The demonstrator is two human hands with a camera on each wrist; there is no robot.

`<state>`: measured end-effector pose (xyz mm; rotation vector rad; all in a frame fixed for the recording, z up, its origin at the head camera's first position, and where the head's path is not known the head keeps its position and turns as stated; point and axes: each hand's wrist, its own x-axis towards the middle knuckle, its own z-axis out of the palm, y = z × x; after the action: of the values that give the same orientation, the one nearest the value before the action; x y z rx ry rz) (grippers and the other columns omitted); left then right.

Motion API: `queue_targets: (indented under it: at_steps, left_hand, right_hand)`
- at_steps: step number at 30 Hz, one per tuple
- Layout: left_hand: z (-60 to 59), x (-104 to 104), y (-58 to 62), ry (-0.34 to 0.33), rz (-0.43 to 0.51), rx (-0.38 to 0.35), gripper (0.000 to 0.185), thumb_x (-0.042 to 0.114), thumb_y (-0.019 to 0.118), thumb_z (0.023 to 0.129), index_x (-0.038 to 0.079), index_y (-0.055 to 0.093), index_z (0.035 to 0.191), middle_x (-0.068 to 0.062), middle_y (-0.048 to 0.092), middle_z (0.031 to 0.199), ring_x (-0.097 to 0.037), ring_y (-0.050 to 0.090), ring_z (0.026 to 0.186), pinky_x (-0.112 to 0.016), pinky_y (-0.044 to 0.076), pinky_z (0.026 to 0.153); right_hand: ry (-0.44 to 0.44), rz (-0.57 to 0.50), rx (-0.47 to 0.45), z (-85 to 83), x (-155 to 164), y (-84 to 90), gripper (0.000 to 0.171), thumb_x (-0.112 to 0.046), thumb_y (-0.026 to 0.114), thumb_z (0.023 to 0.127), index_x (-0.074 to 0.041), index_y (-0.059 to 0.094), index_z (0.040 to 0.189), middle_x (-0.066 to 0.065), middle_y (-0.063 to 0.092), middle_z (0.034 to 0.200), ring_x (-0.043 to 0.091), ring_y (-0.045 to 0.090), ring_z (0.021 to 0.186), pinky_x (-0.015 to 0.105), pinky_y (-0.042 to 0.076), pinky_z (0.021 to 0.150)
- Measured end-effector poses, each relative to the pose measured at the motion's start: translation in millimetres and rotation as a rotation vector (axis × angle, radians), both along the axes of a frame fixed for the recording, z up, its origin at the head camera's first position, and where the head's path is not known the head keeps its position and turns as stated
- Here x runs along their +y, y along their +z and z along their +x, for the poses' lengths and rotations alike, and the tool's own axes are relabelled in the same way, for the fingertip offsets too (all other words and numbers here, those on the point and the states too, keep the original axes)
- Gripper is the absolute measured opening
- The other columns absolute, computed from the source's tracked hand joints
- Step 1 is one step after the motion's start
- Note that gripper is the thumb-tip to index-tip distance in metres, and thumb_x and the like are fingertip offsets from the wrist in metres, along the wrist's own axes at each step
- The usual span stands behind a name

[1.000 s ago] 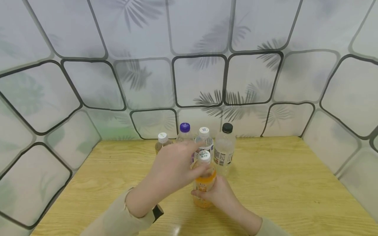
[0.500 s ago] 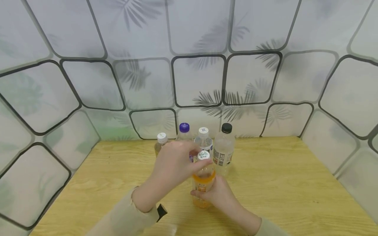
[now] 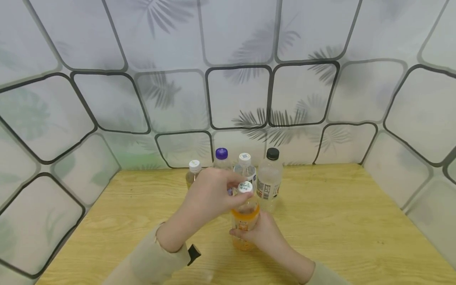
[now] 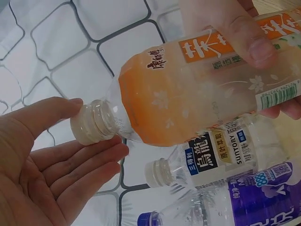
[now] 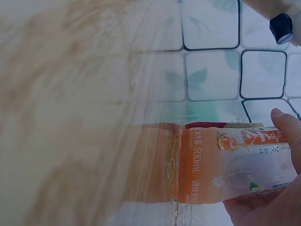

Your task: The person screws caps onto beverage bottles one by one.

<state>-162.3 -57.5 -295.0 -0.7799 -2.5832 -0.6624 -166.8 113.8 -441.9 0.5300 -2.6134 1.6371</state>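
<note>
A plastic bottle of orange drink (image 3: 245, 219) with a white cap (image 3: 245, 187) stands upright on the wooden table. Around its lower body my right hand (image 3: 261, 234) is wrapped; the right wrist view shows those fingers (image 5: 254, 207) beside the printed label. My left hand (image 3: 210, 188) is at the cap, thumb on the near side and fingertips behind it. In the left wrist view the left thumb (image 4: 63, 110) touches the white ribbed cap (image 4: 89, 123), and the long fingers lie fairly straight along its other side.
Behind the held bottle stand a purple-capped bottle (image 3: 221, 154), a white-capped clear bottle (image 3: 244, 160) and a black-capped bottle (image 3: 270, 178). Another white-capped bottle (image 3: 194, 168) is partly hidden by my left hand. A patterned curtain (image 3: 238, 99) rises behind the table (image 3: 338, 221).
My left hand's fingers, stretched out past the cap a second ago, have drawn in around it. My right hand and the bottle have stayed in place.
</note>
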Motion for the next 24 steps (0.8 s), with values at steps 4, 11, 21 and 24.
queue_targets:
  at_steps: [4, 11, 21, 24]
  left_hand:
    - [0.9, 1, 2.4, -0.012, -0.018, 0.008, 0.025, 0.030, 0.090, 0.084, 0.017, 0.086, 0.105, 0.003, 0.083, 0.091, -0.007, 0.068, 0.072, -0.019, 0.052, 0.062]
    - [0.0, -3, -1.4, -0.040, 0.087, -0.115, 0.028, 0.024, 0.088, 0.086, 0.015, 0.084, 0.111, 0.001, 0.084, 0.103, -0.015, 0.079, 0.088, -0.024, 0.062, 0.075]
    - [-0.1, -1, -12.5, 0.062, 0.160, -0.028, 0.032, 0.042, 0.096, 0.076, 0.017, 0.083, 0.091, 0.005, 0.082, 0.084, -0.009, 0.073, 0.075, -0.020, 0.057, 0.066]
    - [-2.7, -2, -13.5, 0.032, 0.175, -0.065, 0.028, 0.039, 0.095, 0.079, 0.016, 0.083, 0.091, 0.003, 0.082, 0.085, -0.009, 0.073, 0.074, -0.020, 0.058, 0.068]
  right_hand:
    - [-0.002, 0.013, 0.008, -0.5, 0, 1.0, 0.056, -0.018, 0.097, 0.076, -0.007, 0.070, 0.123, 0.008, 0.079, 0.117, 0.027, 0.076, 0.108, 0.033, 0.061, 0.094]
    - [-0.005, 0.038, -0.009, 0.9, -1, 3.6, 0.057, -0.019, 0.097, 0.076, -0.007, 0.069, 0.125, 0.009, 0.079, 0.119, 0.028, 0.076, 0.108, 0.043, 0.063, 0.095]
    - [-0.021, 0.039, 0.008, 1.3, -2, 2.3, 0.059, -0.018, 0.098, 0.074, -0.007, 0.069, 0.124, 0.009, 0.079, 0.118, 0.028, 0.076, 0.108, 0.046, 0.062, 0.097]
    - [-0.023, 0.030, 0.000, 1.5, -2, 2.4, 0.057, -0.017, 0.098, 0.074, -0.007, 0.070, 0.123, 0.009, 0.079, 0.117, 0.027, 0.076, 0.107, 0.045, 0.062, 0.096]
